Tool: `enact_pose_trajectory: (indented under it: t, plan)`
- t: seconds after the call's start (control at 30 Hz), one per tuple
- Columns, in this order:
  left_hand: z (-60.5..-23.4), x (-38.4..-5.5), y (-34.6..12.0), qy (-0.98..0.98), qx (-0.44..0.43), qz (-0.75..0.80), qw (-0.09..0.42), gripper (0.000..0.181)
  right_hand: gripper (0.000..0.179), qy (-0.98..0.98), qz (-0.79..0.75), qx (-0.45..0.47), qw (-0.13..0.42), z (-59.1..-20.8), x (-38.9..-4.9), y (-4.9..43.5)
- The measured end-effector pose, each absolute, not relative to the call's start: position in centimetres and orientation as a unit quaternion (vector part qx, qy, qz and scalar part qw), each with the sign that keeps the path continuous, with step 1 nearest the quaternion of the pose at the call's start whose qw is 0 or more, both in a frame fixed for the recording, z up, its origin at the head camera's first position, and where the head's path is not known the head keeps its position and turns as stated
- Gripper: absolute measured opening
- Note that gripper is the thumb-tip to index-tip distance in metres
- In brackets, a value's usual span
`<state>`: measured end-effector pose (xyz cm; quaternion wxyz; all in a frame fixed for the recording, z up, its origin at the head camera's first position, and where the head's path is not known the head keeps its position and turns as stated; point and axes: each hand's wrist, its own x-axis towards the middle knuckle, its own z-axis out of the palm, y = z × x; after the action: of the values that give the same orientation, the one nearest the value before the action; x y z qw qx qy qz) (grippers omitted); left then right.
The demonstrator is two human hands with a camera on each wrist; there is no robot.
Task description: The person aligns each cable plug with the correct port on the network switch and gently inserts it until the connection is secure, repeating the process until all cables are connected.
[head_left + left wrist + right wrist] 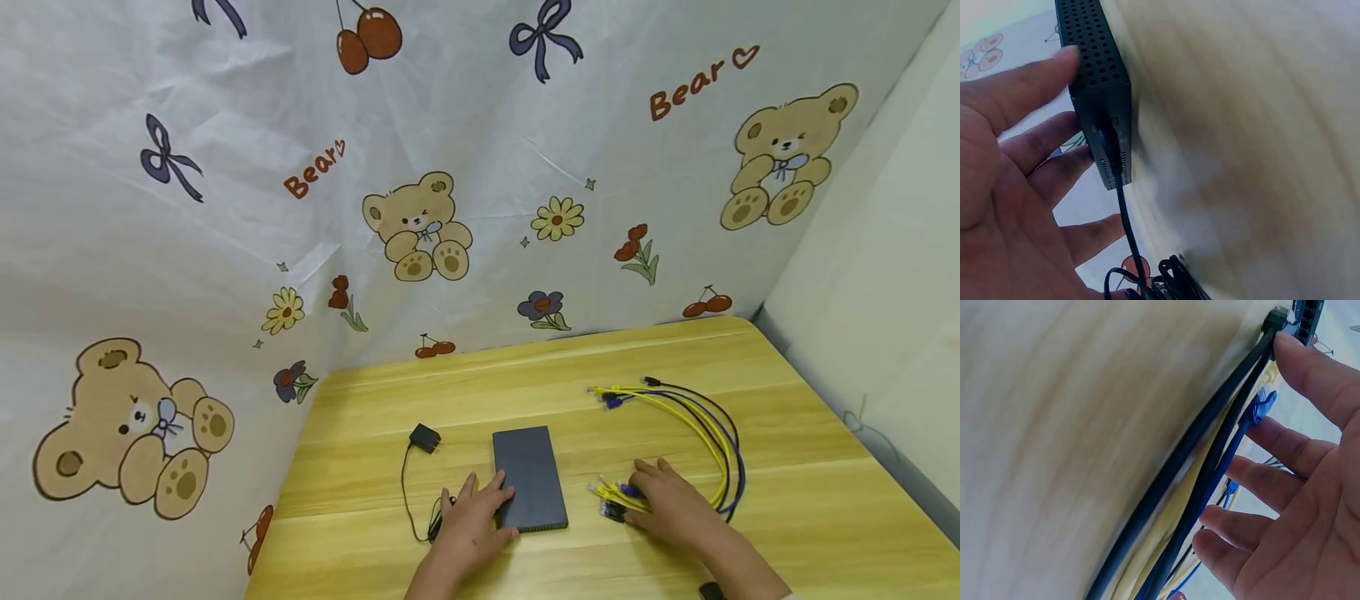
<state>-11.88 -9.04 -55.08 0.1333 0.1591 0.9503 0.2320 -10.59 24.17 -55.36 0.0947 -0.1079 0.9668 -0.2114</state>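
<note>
A dark grey network switch (529,479) lies flat on the wooden table. My left hand (474,523) touches its left side with fingers spread. In the left wrist view the thumb meets the perforated face of the switch (1094,53), and a black power plug (1110,144) sits in its side. To the right, my right hand (669,504) touches the near ends of a bundle of network cables (723,450), yellow, blue and black. The right wrist view has the thumb against a black connector (1275,322) and loosely bent fingers beside a blue connector (1261,407).
A black power adapter (425,438) lies left of the switch, its cord running to a coiled cable (435,523) beside the left hand. A small dark object (711,591) shows at the bottom edge under the right forearm. A bear-patterned cloth (480,150) hangs behind the table (487,392).
</note>
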Motion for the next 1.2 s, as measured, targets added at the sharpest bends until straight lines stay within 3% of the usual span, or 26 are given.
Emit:
enact_pose_trajectory:
  t: [0.17,0.43,0.57,0.93,1.2]
  plan:
    - [-54.9,-11.6,-8.7,0.947,0.167,0.24,0.134,0.048,0.042,0.966,-0.217,-0.109,0.085,-55.2,-10.3,23.9]
    - [-54.6,-11.3,-7.5,0.936,0.197,0.262,0.127,0.053,0.026,0.954,-0.246,-0.168,0.004,-55.5,-9.5,23.8]
    - [-54.5,-11.3,-6.8,0.932,0.204,0.269,0.13,0.052,0.018,0.948,-0.252,-0.192,0.014,-55.8,-9.3,23.7]
    - [-54.6,-11.3,-4.2,0.93,0.239,0.246,0.131,0.048,0.019,0.949,-0.234,-0.212,-0.016,-55.9,-9.6,22.5]
    - [-55.5,-11.4,-1.7,0.942,0.274,0.169,0.09,0.042,0.018,0.949,-0.215,-0.23,-0.03,-56.0,-10.0,21.8]
